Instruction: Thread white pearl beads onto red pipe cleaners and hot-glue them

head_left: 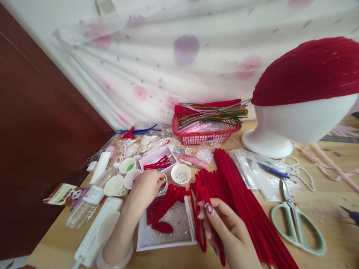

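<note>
My left hand [146, 186] reaches forward with its fingertips dipped into a small paper cup [163, 185]; the fingers are curled and what they pinch is hidden. My right hand [224, 228] is closed on bent red pipe cleaners [200, 209] at the near middle. Between the hands lies a white tray [168, 244] with small beads and folded red pipe cleaner pieces [164, 209]. A long bundle of red pipe cleaners [244, 198] stretches under and beyond my right hand.
Paper cups [181, 173] with beads stand behind the tray. A red basket [204, 136] of mixed pipe cleaners sits at the back. A white mannequin head [297, 123] with a red cap stands right. Green scissors [297, 220] lie near right. Bottles and bags crowd the left.
</note>
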`<state>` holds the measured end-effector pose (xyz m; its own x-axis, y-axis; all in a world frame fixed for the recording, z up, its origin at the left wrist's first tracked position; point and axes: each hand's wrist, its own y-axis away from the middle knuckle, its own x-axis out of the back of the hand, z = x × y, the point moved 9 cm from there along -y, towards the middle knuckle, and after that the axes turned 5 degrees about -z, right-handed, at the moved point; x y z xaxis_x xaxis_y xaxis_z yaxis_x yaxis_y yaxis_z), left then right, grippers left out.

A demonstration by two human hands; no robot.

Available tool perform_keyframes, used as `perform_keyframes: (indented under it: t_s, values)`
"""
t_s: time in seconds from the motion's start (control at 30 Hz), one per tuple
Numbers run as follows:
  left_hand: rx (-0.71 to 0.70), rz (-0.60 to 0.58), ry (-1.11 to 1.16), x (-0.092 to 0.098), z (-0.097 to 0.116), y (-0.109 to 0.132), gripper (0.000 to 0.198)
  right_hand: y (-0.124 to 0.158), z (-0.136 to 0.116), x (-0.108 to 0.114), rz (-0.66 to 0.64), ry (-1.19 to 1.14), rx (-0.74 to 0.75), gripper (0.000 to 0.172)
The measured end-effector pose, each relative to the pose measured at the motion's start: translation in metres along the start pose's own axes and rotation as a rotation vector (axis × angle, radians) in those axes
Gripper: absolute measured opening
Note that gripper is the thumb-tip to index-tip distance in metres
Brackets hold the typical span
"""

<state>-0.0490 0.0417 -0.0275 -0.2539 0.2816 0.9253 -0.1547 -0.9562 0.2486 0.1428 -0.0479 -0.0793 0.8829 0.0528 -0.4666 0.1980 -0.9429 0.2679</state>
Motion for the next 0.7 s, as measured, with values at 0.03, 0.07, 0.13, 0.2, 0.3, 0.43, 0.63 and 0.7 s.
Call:
perform_keyframes:
  t_s: [0.03,0.07,0.13,0.2,0.3,0.43,0.63,0.7]
  values:
    - [0.005,0.024,0.037,0.003,-0.001,0.003,0.025,0.000,0.000,0.000,0.007,0.002,0.005,0.042]
    - [0.013,0.046,0.080,0.006,-0.003,0.006,0.025,-0.001,-0.001,0.000,0.002,0.004,0.015,0.042]
    - [0.036,0.087,0.181,0.010,-0.009,0.012,0.026,-0.002,0.000,-0.002,-0.035,0.008,0.037,0.042]
    - [0.067,0.139,0.308,0.015,-0.016,0.018,0.024,-0.004,0.002,-0.004,-0.076,0.018,0.042,0.041]
    - [0.096,0.224,0.584,0.017,-0.024,0.028,0.020,-0.004,0.001,-0.004,-0.063,0.041,0.054,0.038]
    - [0.099,0.219,1.036,-0.003,-0.016,0.043,0.038,0.001,-0.009,-0.013,-0.033,0.113,0.070,0.042]
    - [0.115,0.018,1.468,-0.042,0.019,0.057,0.061,0.016,-0.021,-0.024,0.026,0.224,0.041,0.047]
    - [0.120,-0.038,1.582,-0.048,0.028,0.059,0.060,0.018,-0.022,-0.026,0.019,0.243,0.037,0.047]
